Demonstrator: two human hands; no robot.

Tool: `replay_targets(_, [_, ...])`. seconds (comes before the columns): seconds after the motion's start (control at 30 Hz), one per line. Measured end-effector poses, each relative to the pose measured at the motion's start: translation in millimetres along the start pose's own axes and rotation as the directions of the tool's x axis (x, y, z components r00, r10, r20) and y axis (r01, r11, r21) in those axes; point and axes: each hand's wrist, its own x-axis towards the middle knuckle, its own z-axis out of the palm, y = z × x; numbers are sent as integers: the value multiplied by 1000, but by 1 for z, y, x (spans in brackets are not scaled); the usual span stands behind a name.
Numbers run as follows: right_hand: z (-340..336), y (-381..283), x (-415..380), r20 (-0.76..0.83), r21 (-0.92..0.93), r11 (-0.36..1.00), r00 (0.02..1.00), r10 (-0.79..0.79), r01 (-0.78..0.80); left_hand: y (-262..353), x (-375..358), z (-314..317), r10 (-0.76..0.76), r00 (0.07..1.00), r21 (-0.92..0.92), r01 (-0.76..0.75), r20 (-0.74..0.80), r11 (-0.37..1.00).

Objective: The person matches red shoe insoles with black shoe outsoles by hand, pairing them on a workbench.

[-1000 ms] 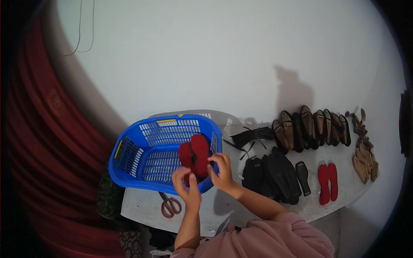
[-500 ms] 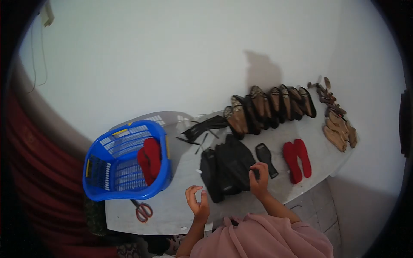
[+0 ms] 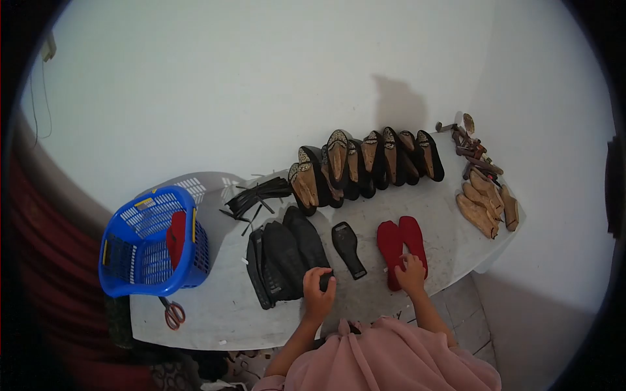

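My left hand is at the right lower edge of the black soles, its fingers curved with a gap between thumb and fingers. My right hand is at the lower part of the pair of red insoles, over the right one; whether its fingertips grip it cannot be made out. Between the two piles lies a single black sole, touched by neither hand.
A blue basket with red pieces stands at the left, scissors beside it. Black strips, a row of shoes and wooden shoe lasts lie along the back and right of the table.
The view has shifted to the right. My right hand has moved from the black soles to the red insoles, and my left hand has come up to the black soles.
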Motion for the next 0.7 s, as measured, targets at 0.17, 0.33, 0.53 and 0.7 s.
replay_targets(0.17, [9,11,14,35,-192,980,997,67,-59,-8,-10,26,-44,997,14,45,-62,999])
replay_targets(0.33, [24,46,39,49,-173,966,978,204,-193,-8,-27,36,-192,980,8,193,-53,981])
replay_targets(0.53, [18,70,50,58,1,959,957,284,-284,-3,-34,36,-232,972,9,232,-38,973])
replay_targets(0.7, [16,93,50,110,169,955,968,227,-243,0,-30,22,-162,984,-4,163,-71,987])
